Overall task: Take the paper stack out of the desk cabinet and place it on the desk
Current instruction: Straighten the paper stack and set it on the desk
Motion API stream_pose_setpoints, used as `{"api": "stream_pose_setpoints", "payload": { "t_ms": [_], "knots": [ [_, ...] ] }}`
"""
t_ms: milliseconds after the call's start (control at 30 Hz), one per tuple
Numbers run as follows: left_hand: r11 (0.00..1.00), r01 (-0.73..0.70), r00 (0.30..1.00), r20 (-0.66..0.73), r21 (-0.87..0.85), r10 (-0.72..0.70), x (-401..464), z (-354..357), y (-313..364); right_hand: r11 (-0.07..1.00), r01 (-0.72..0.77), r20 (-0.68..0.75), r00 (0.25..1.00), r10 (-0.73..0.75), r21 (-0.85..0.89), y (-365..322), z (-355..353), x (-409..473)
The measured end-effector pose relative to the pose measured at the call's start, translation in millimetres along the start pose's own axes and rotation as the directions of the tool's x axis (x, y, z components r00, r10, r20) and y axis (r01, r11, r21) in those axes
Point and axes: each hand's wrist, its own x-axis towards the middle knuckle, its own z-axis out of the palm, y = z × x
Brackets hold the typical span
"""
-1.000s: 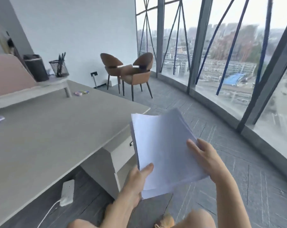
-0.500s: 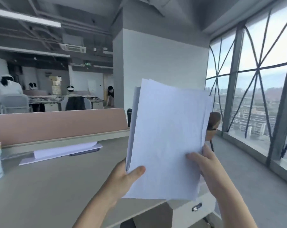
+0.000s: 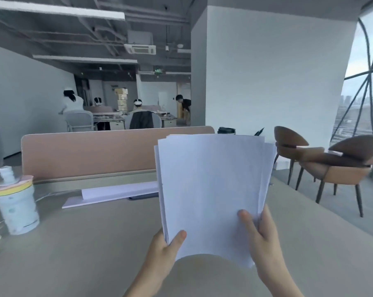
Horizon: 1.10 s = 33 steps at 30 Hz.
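I hold a white paper stack [image 3: 211, 189] upright above the grey desk [image 3: 85, 243], its lower edge lifted off the surface. My left hand [image 3: 166, 251] grips its bottom left corner, thumb on the front sheet. My right hand [image 3: 260, 234] grips the bottom right side, thumb across the front. The sheets fan apart slightly at the top and right edge. The desk cabinet is out of view.
A pink divider panel [image 3: 91, 153] runs along the desk's back. More white sheets [image 3: 108, 194] lie flat beneath it. A paper cup [image 3: 16, 206] stands at the left. Brown chairs [image 3: 335, 163] stand by the window at right. People sit at far desks.
The view has swung up and left from the floor beside the desk to over the desk. The paper stack moved with both hands from beside the cabinet to above the desktop.
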Motion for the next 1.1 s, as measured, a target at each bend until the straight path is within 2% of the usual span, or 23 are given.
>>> {"api": "stream_pose_setpoints", "payload": {
  "t_ms": [133, 367, 500, 700, 833, 1000, 1100],
  "knots": [
    [0.999, 0.030, 0.999, -0.038, 0.039, -0.028, 32.3, 0.2, -33.7, 0.999, -0.022, -0.011, 1.000, 0.022, 0.025, 38.4, 13.2, 13.9],
    [0.994, 0.090, 0.994, 0.076, -0.068, -0.085, 38.2, -6.2, -38.9, 0.997, -0.064, 0.048, 0.997, 0.066, -0.047, 43.5, 9.6, 33.3],
    [0.981, 0.101, 0.995, 0.011, -0.167, -0.100, 43.4, -10.8, -24.2, 0.997, -0.065, 0.136, 0.988, 0.071, -0.051, 32.1, 6.7, 51.4],
    [0.976, 0.102, 0.986, -0.112, -0.194, -0.126, 43.1, 4.4, -12.3, 0.999, -0.046, 0.183, 0.982, 0.045, 0.001, 22.3, 5.1, 70.2],
    [0.981, 0.097, 0.980, -0.158, -0.169, -0.124, 40.7, 10.6, -11.7, 0.996, -0.093, 0.207, 0.974, 0.089, 0.009, 33.3, 3.3, 69.2],
    [0.994, 0.084, 0.977, -0.192, -0.074, -0.097, 40.7, 16.0, -13.6, 0.987, -0.151, 0.155, 0.978, 0.140, 0.060, 53.6, 7.5, 59.9],
    [0.994, 0.063, 0.963, -0.257, -0.094, -0.085, 40.4, 21.4, -11.6, 0.991, -0.124, 0.098, 0.988, 0.119, 0.047, 55.8, 11.7, 60.5]
  ]
}}
